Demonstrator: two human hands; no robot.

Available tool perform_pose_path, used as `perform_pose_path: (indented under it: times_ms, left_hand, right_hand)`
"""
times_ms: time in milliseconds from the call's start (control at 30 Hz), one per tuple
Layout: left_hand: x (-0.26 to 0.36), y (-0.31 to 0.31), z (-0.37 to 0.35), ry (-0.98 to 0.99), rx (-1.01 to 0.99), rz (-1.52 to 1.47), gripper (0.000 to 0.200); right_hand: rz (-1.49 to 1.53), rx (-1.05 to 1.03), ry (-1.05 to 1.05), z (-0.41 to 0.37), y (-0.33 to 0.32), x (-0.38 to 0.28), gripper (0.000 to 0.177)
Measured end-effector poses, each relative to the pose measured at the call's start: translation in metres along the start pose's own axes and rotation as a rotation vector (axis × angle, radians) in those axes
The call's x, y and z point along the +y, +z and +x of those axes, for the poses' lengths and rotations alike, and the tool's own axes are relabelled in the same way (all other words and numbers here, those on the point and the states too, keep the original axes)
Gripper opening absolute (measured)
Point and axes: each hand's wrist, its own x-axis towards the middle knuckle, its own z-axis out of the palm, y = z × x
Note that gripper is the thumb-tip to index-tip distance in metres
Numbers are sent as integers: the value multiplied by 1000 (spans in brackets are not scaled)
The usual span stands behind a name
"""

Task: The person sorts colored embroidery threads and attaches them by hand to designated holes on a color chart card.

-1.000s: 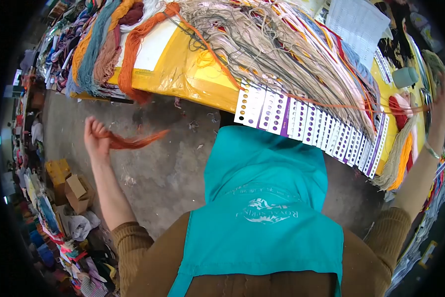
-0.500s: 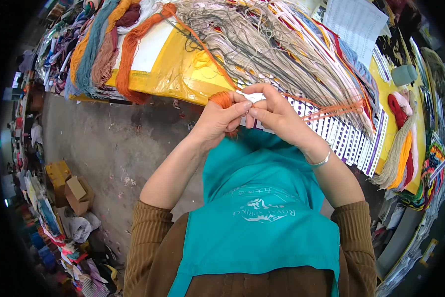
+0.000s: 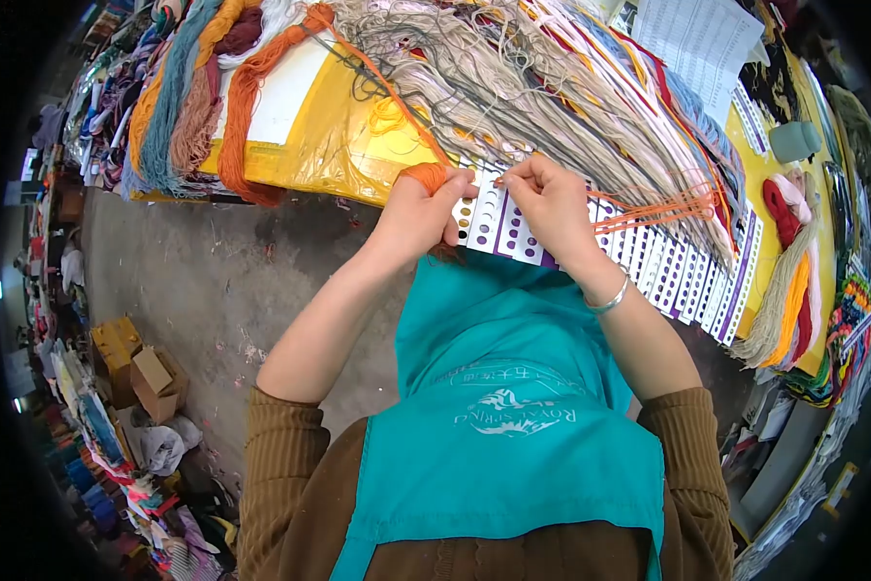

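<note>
My left hand (image 3: 416, 213) is closed around a bundle of orange thread (image 3: 424, 175), whose loose ends hang below the palm. From this bundle an orange strand (image 3: 397, 100) runs up and left across the table. My right hand (image 3: 552, 208) is pinched close to a white card with punched holes (image 3: 489, 215); a small bit of orange shows at its fingertips. Beyond my right wrist, orange strands (image 3: 653, 211) lie across the row of cards. The two hands are a short gap apart at the table's front edge.
Long grey and pink threads (image 3: 513, 87) cover the table's middle. An orange skein (image 3: 251, 107) and a blue-grey skein (image 3: 172, 107) hang over the left edge. A printed sheet (image 3: 697, 48) and a green cup (image 3: 795, 141) are at the right. Cardboard boxes (image 3: 155, 382) stand on the floor.
My hands, together before, have moved apart. The left has shifted slightly left with the orange thread, and the right has moved rightward, uncovering more of the punched cards.
</note>
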Motion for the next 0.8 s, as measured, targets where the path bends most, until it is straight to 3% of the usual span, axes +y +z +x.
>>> perform_pose_path:
  times_ms: [167,367,467,567,700,800]
  left_hand:
    - [-10,0,19,67,-92,100,24]
    - [2,7,24,-15,-83,65,17]
    - [0,5,33,-23,-171,85,13]
    - [4,7,30,3,-121,183,12]
    - [-14,-10,37,270,14,460,11]
    - [-13,-29,35,344,104,541,11]
  right_hand:
    - [4,8,-17,0,1,-1,10]
    - [-19,12,-53,-1,1,0,10]
    - [23,12,-70,0,3,6,10]
    - [-13,-19,-64,-1,0,5,11]
    - [-79,-102,-31,2,-4,-1,14]
    - [-132,-107,-64,4,-3,-1,22]
